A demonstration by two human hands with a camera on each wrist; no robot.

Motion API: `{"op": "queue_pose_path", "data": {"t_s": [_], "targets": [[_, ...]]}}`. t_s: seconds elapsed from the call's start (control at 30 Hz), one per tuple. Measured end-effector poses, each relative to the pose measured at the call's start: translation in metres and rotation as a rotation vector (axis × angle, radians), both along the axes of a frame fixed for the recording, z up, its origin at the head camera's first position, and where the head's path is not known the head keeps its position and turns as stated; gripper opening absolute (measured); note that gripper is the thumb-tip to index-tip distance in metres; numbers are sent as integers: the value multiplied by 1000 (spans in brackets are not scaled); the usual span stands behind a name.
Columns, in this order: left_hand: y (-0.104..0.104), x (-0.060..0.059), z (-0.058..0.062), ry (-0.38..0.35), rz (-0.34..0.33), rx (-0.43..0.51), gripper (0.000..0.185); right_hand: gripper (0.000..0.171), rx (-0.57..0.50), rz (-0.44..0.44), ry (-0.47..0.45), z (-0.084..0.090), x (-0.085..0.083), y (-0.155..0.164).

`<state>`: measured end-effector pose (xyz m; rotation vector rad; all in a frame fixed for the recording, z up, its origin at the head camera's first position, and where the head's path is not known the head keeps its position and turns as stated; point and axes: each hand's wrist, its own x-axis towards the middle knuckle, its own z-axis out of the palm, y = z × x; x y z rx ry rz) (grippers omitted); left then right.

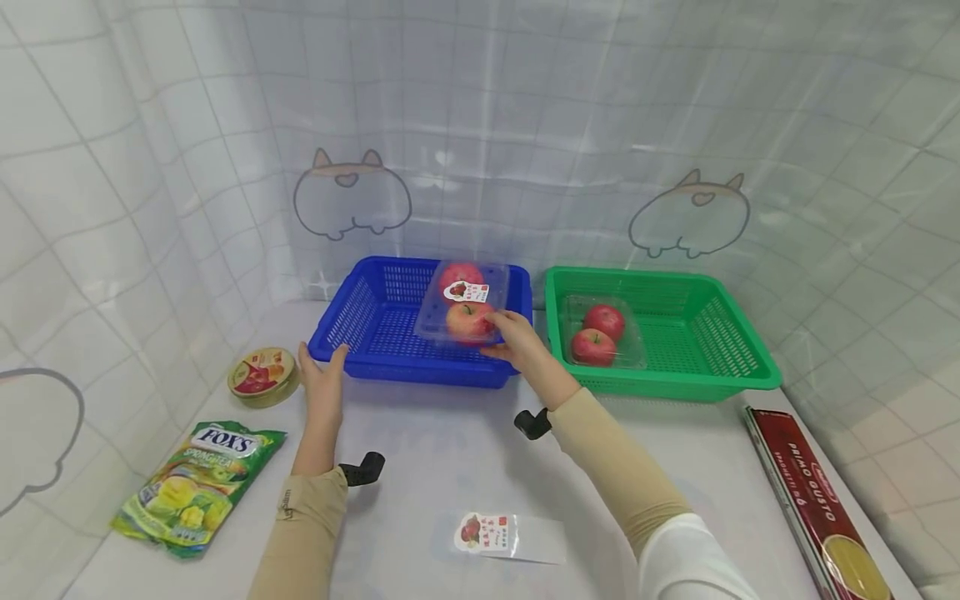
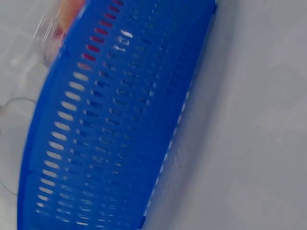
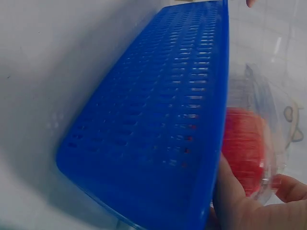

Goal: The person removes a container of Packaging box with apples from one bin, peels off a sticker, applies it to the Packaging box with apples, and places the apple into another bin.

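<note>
My right hand (image 1: 519, 340) grips the near right corner of a clear plastic pack of apples (image 1: 432, 317). Two red apples and a white label show in this pack, which is tilted over the right half of a blue basket (image 1: 420, 370). In the right wrist view, thumb and fingers of the right hand (image 3: 273, 211) lie on either side of the pack (image 3: 245, 151), just past the basket's rim. At the basket's near left corner is my left hand (image 1: 322, 387), thumb and fingers spread and straight, fingertips right at the rim. The left wrist view shows only the basket's slotted wall (image 2: 120, 115).
A green basket (image 1: 660, 385) on the right holds another apple pack (image 1: 630, 346). To the left lie a round tin (image 1: 262, 377) and a green candy bag (image 1: 198, 487). A label strip (image 1: 510, 537) lies in front; a red spaghetti box (image 1: 817, 500) lies far right.
</note>
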<state>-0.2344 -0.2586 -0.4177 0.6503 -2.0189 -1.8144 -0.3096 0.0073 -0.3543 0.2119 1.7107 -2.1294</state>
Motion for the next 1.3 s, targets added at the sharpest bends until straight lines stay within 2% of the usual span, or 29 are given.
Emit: {"op": "queue_pose_path", "data": {"t_s": [0.07, 0.2, 0.23, 0.33, 0.43, 0.47, 0.57, 0.67, 0.8, 0.87, 0.97, 1.07, 1.2, 1.3], "targets": [[-3, -3, -3, 10, -16, 22, 84, 54, 12, -2, -12, -4, -5, -4], [-5, -8, -9, 18, -32, -4, 80, 46, 31, -15, 0, -17, -13, -9], [-5, -8, -11, 16, -35, -10, 80, 45, 22, -7, 24, -27, -20, -9], [-4, -8, -13, 8, -39, -28, 79, 47, 46, -19, 24, -43, -32, -12], [-3, -8, -13, 3, -38, -35, 80, 51, 105, -38, -25, -44, -37, -16], [-2, -9, -13, 3, -39, -40, 79, 52, 132, -53, -62, -37, -33, -18], [-2, -9, -12, 11, -41, -50, 79, 52, 164, -49, -81, -35, -35, -18], [-1, -9, -10, 12, -41, -50, 79, 51, 169, -42, -54, -79, -73, -18], [0, -9, -8, -2, -43, -42, 79, 45, 147, -52, -29, -158, -139, -19], [0, -8, -8, -7, -45, -34, 79, 53, 151, -65, -37, -179, -155, -21], [0, -8, -9, -13, -44, -12, 79, 67, 214, -103, -29, -190, -164, -26], [-1, -8, -10, 1, -38, 6, 78, 69, 321, -117, 34, -186, -163, -28], [-1, -9, -12, 10, -36, 3, 78, 67, 371, -123, 106, -195, -169, -30], [-3, -10, -14, -2, -40, -1, 79, 74, 378, -131, 128, -199, -173, -30]]}}
